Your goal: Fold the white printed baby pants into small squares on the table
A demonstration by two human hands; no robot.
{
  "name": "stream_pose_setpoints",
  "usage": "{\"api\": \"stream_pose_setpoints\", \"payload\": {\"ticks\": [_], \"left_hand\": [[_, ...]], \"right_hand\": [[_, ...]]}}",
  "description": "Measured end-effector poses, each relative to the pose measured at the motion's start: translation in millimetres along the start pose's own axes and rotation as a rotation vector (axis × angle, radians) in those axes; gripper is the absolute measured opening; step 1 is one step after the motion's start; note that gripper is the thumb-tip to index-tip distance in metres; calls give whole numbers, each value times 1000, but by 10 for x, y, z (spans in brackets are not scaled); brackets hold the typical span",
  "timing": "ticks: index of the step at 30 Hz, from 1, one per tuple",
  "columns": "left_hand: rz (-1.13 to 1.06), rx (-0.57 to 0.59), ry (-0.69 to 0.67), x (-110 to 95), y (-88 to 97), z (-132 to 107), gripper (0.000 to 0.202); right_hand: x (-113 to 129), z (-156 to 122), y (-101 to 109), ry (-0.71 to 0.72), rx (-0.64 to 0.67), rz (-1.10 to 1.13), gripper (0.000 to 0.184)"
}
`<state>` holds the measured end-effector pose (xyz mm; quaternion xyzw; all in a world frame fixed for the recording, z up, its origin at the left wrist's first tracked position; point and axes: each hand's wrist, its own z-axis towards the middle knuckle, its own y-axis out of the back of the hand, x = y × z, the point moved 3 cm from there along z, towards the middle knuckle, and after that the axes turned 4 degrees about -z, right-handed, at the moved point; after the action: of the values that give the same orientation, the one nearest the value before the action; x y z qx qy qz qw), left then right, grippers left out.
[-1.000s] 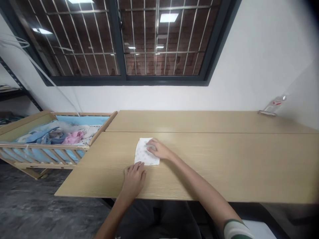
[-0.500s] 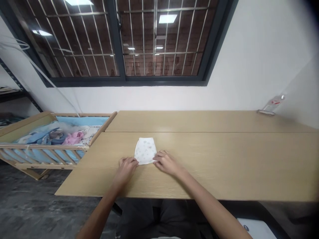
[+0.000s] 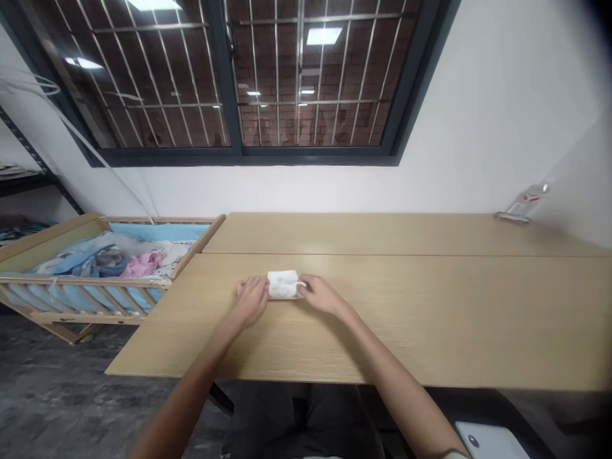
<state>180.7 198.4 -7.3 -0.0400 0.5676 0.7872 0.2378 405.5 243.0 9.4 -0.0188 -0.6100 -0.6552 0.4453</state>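
A small white cloth piece (image 3: 283, 285) with a faint print lies on the wooden table in front of me, folded into a short, wide strip. Its exact kind I cannot make out. My left hand (image 3: 252, 301) grips the cloth's left end, with the fingers bent over and the tips partly hidden. At the right end, my right hand (image 3: 321, 294) pinches the edge between thumb and fingers. Both hands are close to the table surface, one on each side of the cloth.
The wooden table (image 3: 406, 319) reaches to the wall under a barred window (image 3: 306, 76). A wooden crib (image 3: 119, 287) with blue lining and heaped clothes adjoins it on the left. A clear bottle (image 3: 528, 199) leans at the back right. A white device (image 3: 492, 440) lies below the table, lower right.
The cloth's near edge has been folded away from me, so it now looks about half as tall. Both hands have moved slightly forward with it.
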Motion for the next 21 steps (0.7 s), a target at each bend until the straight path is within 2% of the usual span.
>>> {"api": "stream_pose_setpoints", "payload": {"ticks": [4,9,15,18,21], "left_hand": [[6,-21,73,87,-43,368,33],[70,-75,239,151,-272,635,35],[96,-115,357,196,-551,630,37],[74,-155,339,187,-543,606,39],[37,-227,276,116,-476,586,41]], "right_hand": [[-168,294,2,-125,-52,12,21],[-358,547,-137,-219,-165,-21,24],[-607,635,-460,-319,-194,-107,23],[-647,608,-487,-337,-226,-97,27],[-551,538,-392,-298,-382,-180,37]]}}
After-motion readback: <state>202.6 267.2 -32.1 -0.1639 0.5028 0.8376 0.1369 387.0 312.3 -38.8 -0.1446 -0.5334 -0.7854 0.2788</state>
